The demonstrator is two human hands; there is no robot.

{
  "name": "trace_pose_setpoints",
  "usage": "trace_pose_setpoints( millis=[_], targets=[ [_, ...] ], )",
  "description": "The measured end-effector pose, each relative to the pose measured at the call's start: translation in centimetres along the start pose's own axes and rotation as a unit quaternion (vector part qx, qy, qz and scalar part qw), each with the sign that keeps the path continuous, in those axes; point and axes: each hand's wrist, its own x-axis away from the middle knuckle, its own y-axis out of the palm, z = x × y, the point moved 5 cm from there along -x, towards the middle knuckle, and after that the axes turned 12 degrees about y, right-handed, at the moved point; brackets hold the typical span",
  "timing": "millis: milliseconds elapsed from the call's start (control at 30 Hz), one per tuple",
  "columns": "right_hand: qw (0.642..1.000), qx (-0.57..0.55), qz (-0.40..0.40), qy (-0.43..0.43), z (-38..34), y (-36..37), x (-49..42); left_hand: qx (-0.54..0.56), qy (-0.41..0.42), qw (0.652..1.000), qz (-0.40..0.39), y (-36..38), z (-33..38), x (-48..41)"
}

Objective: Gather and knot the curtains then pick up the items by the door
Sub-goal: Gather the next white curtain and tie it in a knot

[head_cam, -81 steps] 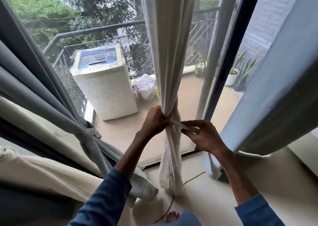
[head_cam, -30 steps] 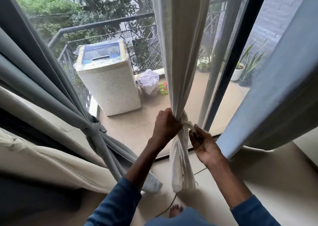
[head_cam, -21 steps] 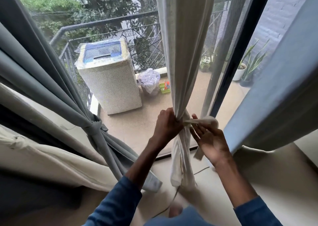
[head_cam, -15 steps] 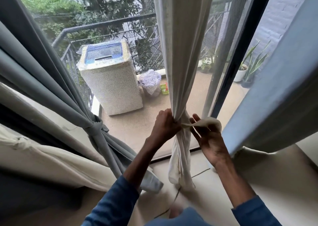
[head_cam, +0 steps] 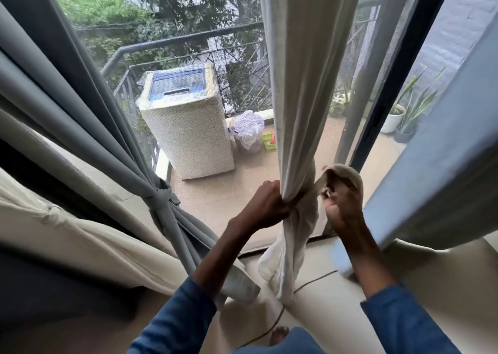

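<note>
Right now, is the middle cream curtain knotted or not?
Not knotted yet. The left hand grips the gathered cream curtain; the right hand holds a loose loop, not pulled tight.

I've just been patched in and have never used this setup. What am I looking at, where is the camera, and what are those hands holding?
There is no machine here. These are a person's two bare hands, seen by one wide camera worn on the head and looking forward and down. That gives a single view, and it bends at the edges. The left hand grips the gathered cream curtain in a fist. The right hand holds a loop of that curtain's tail beside it, so the knot looks unfinished. To the left, a grey curtain is already knotted. Outside stand a washer and potted plants. A thin cord lies on the floor.
</note>
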Motion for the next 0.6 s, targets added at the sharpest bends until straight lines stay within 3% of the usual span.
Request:
trace_pose_setpoints(
  millis=[67,133,233,300,367,500,600],
  targets=[
    [0.998,0.043,-0.014,0.036,0.7,0.6,-1.5,-0.025,0.016,0.999,-0.016,-0.3,0.1,0.2],
    [0.980,0.157,-0.049,0.114,3.7,-0.5,-4.2,-0.065,0.032,0.997,-0.032,-1.0,0.4,0.2],
    [0.928,0.337,0.007,0.160,7.8,-3.5,-8.1,-0.126,0.131,0.983,-0.006,-3.1,0.7,0.3],
    [0.918,0.318,-0.007,0.238,7.6,-0.4,-5.3,-0.155,0.195,0.968,-0.010,-3.8,0.0,0.3],
    [0.900,0.337,-0.016,0.277,7.5,1.3,-3.8,-0.149,0.189,0.970,-0.027,-3.9,-0.5,0.6],
    [0.915,0.299,-0.040,0.266,6.1,1.5,-3.4,-0.099,0.179,0.979,-0.016,-3.3,0.2,0.8],
    [0.891,0.348,-0.080,0.282,5.2,2.1,-3.1,-0.106,0.166,0.980,0.021,-3.1,0.6,0.3]
  ],
)
